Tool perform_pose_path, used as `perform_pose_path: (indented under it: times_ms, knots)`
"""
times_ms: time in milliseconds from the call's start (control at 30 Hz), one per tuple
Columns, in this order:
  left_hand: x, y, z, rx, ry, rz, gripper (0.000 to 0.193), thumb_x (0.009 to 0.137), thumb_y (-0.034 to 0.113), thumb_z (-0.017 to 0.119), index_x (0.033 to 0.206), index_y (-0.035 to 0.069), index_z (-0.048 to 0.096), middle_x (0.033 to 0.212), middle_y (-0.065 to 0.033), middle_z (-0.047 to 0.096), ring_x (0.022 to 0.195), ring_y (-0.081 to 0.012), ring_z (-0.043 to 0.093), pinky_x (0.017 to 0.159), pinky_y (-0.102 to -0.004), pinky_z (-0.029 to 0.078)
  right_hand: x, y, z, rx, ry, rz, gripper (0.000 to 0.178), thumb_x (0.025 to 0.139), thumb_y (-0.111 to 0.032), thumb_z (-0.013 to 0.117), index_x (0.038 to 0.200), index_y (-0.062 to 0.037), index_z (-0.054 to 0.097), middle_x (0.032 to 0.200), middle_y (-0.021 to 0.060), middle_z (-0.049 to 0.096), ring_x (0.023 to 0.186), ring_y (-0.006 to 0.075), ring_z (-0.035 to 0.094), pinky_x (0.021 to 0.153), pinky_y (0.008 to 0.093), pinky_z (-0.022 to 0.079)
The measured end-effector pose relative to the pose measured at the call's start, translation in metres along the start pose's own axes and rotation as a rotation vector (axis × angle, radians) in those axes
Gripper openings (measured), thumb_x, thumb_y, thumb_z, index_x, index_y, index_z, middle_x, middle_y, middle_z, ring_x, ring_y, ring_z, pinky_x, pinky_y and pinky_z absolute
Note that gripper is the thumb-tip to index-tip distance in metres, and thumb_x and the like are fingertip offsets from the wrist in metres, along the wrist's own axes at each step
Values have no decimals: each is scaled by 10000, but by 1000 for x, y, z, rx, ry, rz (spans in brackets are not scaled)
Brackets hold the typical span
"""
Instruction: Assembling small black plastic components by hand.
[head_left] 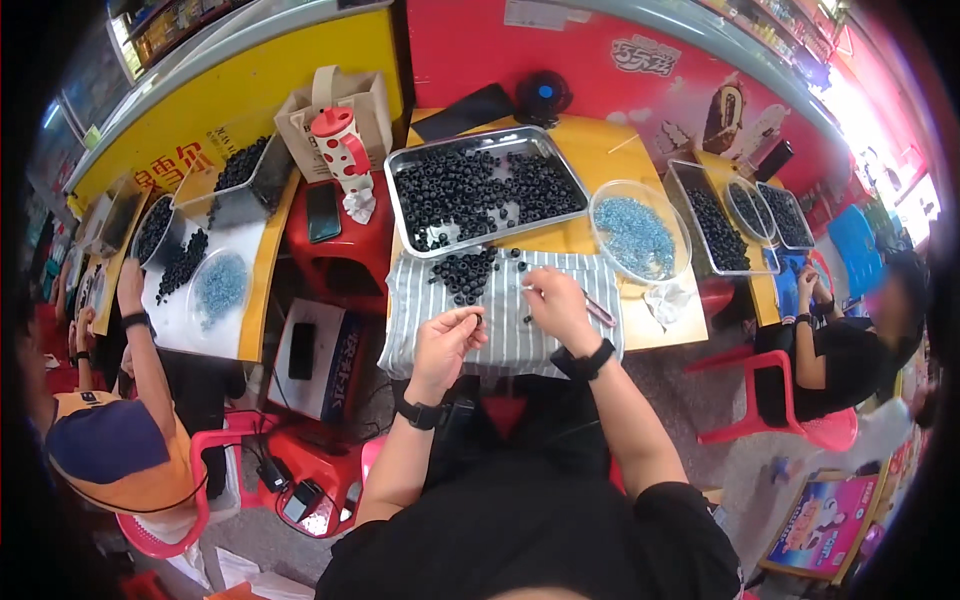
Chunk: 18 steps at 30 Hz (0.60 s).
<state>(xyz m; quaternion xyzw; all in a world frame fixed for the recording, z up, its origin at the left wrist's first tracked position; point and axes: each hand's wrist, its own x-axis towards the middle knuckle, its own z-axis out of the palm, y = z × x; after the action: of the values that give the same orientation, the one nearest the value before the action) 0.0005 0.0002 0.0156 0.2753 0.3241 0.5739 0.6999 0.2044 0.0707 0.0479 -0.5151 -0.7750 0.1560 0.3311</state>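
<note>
Over a grey striped cloth (pixel 405 300), my left hand (pixel 450 345) is closed, thumb and fingers pinched on something too small to make out. My right hand (pixel 560 308) is also closed in a pinch, a little farther right, its held piece not clear. Just past the hands lies a loose heap of small black bead-like parts (pixel 465 275). Behind it stands a metal tray (pixel 575 205), filled with many more of them. A round clear tub (pixel 686 262) of small bluish translucent pieces is to the right. Beside my right hand rests a thin pinkish tool (pixel 600 312).
Crumpled white tissue (pixel 672 303) lies near the tub. At the back are a black round device (pixel 543 95) and a red stool (pixel 345 262) with a phone (pixel 323 212). Co-workers sit at tables on both sides; a pink chair (pixel 745 385) is right.
</note>
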Motion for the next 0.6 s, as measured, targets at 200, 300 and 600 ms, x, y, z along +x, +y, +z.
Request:
perform_pose_path:
  times_ms: [200,300,600]
  knots:
    - [14,3,21,259,43,52,194,928,98,605,1086,3,665,863,-53,682,665,-90,619,599,-201,464,18,-4,7,-174,-186,13,116,770,-80,600,867,-83,664,823,162,620,811,374,619,712,468,492]
    - [24,-1,21,327,45,69,191,918,105,618,1081,22,675,863,-45,683,647,-73,604,580,-188,453,16,-6,9,-151,-183,3,98,776,-69,587,849,-63,652,817,167,616,818,377,616,707,471,488]
    - [25,-15,24,401,71,113,180,914,84,607,1063,13,679,815,3,650,640,-50,580,557,-180,437,-11,12,2,404,-167,111,134,786,-5,614,903,9,678,812,153,660,723,263,639,652,351,497]
